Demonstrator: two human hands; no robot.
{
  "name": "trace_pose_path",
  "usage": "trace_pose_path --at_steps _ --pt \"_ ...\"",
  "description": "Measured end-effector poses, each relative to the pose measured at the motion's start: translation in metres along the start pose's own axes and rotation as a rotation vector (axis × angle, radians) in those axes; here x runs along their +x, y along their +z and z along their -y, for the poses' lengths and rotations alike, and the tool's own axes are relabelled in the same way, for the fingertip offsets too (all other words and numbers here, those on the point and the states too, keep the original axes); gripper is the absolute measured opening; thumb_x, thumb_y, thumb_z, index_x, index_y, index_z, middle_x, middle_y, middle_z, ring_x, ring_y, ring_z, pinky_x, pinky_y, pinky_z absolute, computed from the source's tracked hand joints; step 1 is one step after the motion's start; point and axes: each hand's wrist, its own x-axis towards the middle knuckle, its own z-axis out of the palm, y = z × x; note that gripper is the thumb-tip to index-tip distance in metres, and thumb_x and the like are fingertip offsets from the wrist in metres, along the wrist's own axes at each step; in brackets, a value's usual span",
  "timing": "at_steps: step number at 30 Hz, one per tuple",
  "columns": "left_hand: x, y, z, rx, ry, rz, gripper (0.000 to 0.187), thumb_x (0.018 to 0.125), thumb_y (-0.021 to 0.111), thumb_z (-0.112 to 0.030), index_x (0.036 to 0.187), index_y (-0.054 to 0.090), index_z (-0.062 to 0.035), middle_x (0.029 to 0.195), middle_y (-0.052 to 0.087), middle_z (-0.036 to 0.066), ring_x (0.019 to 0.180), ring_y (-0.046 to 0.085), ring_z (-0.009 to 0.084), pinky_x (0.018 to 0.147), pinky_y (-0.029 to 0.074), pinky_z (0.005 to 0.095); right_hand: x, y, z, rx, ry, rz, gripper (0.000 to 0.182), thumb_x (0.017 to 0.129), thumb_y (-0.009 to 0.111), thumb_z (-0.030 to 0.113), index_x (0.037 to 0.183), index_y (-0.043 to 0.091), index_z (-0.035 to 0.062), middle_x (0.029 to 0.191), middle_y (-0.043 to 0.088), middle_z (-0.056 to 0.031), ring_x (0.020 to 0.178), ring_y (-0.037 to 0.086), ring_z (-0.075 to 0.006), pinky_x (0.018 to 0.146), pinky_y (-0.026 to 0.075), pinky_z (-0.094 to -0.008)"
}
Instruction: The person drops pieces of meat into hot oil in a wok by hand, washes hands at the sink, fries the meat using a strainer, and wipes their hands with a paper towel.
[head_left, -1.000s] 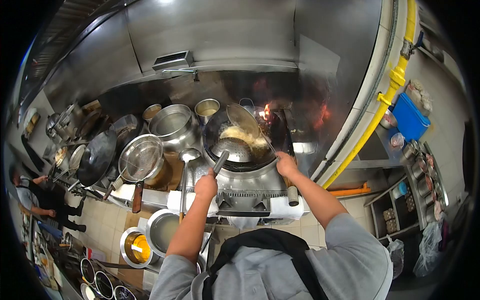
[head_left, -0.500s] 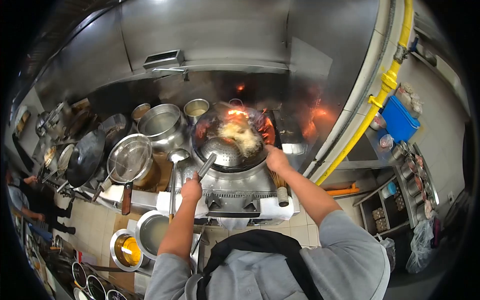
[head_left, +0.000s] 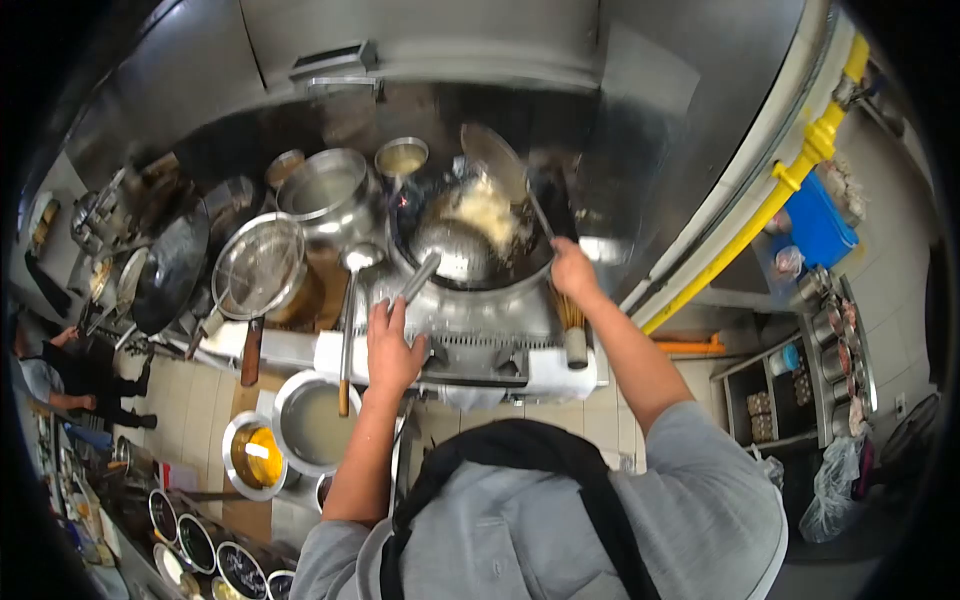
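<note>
My right hand (head_left: 573, 270) grips the handle of a long-handled wok tool with a broad round head (head_left: 493, 160), lifted over the far right of the wok (head_left: 522, 262). Pale, frothy food (head_left: 483, 212) lies in the wok. A perforated metal skimmer (head_left: 452, 250) sits at the wok's near left, its handle slanting toward me. At that handle's end, my left hand (head_left: 395, 345) is open, fingers stretched forward and thumb apart. To its left, a metal ladle (head_left: 361, 257) lies with its handle toward me. A bamboo brush (head_left: 573, 335) is below my right hand.
A mesh strainer (head_left: 260, 265) rests over a pot on the left, near a large metal pot (head_left: 322, 185). Basins of cloudy liquid (head_left: 318, 425) and yellow liquid (head_left: 262, 458) stand below. A yellow pipe (head_left: 795, 190) runs along the right. Another person (head_left: 75, 370) is far left.
My left hand has released the skimmer handle and spread its fingers. My right hand has raised the round-headed tool out of the wok. The flames over the wok have died away.
</note>
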Motion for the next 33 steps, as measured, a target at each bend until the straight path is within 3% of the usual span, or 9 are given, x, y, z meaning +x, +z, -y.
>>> trace_pose_path --at_steps 4,8,13,18,23,27,30,31,33 --pt "-0.052 -0.018 0.007 -0.102 0.037 0.002 0.062 0.075 0.068 -0.011 0.131 0.044 -0.0002 0.134 0.040 0.024 0.123 0.041 0.0395 0.103 0.035 0.0410 -0.025 -0.016 0.020 0.044 0.063 0.087 0.036 0.085 0.046 0.009 0.119 0.058 0.0090 0.110 0.061 -0.0225 0.103 0.058 -0.0399 0.091 0.045 -0.0426" --pt "-0.090 -0.022 0.021 -0.132 -0.152 0.103 0.059 0.076 0.067 -0.011 0.130 0.045 0.0020 0.131 0.043 0.025 0.120 0.044 0.0391 0.100 0.037 0.0410 -0.020 0.001 0.004 -0.076 0.119 0.208 0.036 0.085 0.046 0.010 0.119 0.058 0.0094 0.112 0.060 -0.0228 0.105 0.057 -0.0392 0.092 0.044 -0.0423" --pt "-0.125 -0.025 0.025 -0.303 -0.233 0.197 0.056 0.077 0.069 -0.008 0.128 0.048 -0.0007 0.129 0.048 0.020 0.098 0.060 0.0280 0.087 0.047 0.0365 0.011 -0.006 0.011 0.050 0.192 0.064 0.034 0.084 0.048 0.006 0.117 0.058 0.0036 0.114 0.061 -0.0198 0.108 0.056 -0.0359 0.094 0.044 -0.0372" --pt "-0.153 -0.017 0.034 -0.415 -0.369 0.201 0.054 0.078 0.067 -0.005 0.128 0.048 -0.0005 0.129 0.048 0.019 0.096 0.062 0.0243 0.084 0.049 0.0351 0.002 -0.022 0.010 -0.006 0.185 -0.004 0.032 0.084 0.048 0.005 0.114 0.059 0.0025 0.110 0.062 -0.0207 0.106 0.058 -0.0357 0.093 0.044 -0.0369" --pt "-0.158 -0.016 0.039 -0.469 -0.415 0.202 0.052 0.079 0.067 -0.005 0.127 0.049 -0.0008 0.128 0.049 0.017 0.095 0.063 0.0232 0.081 0.049 0.0336 -0.012 -0.017 -0.019 0.029 0.094 -0.080 0.033 0.083 0.047 0.005 0.114 0.059 0.0031 0.101 0.063 -0.0252 0.097 0.061 -0.0394 0.084 0.047 -0.0397" --pt "-0.155 -0.014 0.043 -0.540 -0.432 0.212 0.051 0.079 0.067 -0.007 0.127 0.050 -0.0014 0.127 0.050 0.016 0.095 0.063 0.0227 0.079 0.049 0.0329 -0.006 0.002 -0.039 0.076 0.243 -0.033 0.030 0.084 0.048 0.004 0.112 0.059 0.0014 0.092 0.066 -0.0214 0.083 0.065 -0.0323 0.076 0.049 -0.0374" --pt "-0.148 -0.015 0.043 -0.487 -0.371 0.217 0.051 0.079 0.068 -0.009 0.126 0.051 -0.0012 0.126 0.052 0.016 0.094 0.063 0.0224 0.078 0.049 0.0327 0.001 0.043 -0.070 0.139 0.212 -0.047 0.029 0.085 0.048 0.004 0.112 0.060 0.0023 0.088 0.066 -0.0177 0.077 0.064 -0.0264 0.073 0.050 -0.0356" --pt "-0.148 -0.014 0.043 -0.471 -0.348 0.225 0.050 0.079 0.068 -0.009 0.125 0.051 -0.0009 0.125 0.052 0.016 0.094 0.063 0.0224 0.078 0.049 0.0327 -0.003 0.054 -0.080 0.038 0.063 -0.118 0.029 0.086 0.048 0.004 0.113 0.060 0.0035 0.086 0.066 -0.0162 0.069 0.063 -0.0241 0.065 0.050 -0.0358" --pt "-0.148 -0.017 0.039 -0.491 -0.357 0.212 0.049 0.079 0.068 -0.010 0.125 0.051 -0.0005 0.124 0.053 0.016 0.094 0.063 0.0225 0.079 0.049 0.0326 -0.012 0.024 -0.044 0.193 0.292 0.142 0.034 0.081 0.048 0.005 0.111 0.062 0.0042 0.107 0.063 -0.0219 0.102 0.060 -0.0363 0.090 0.046 -0.0375"
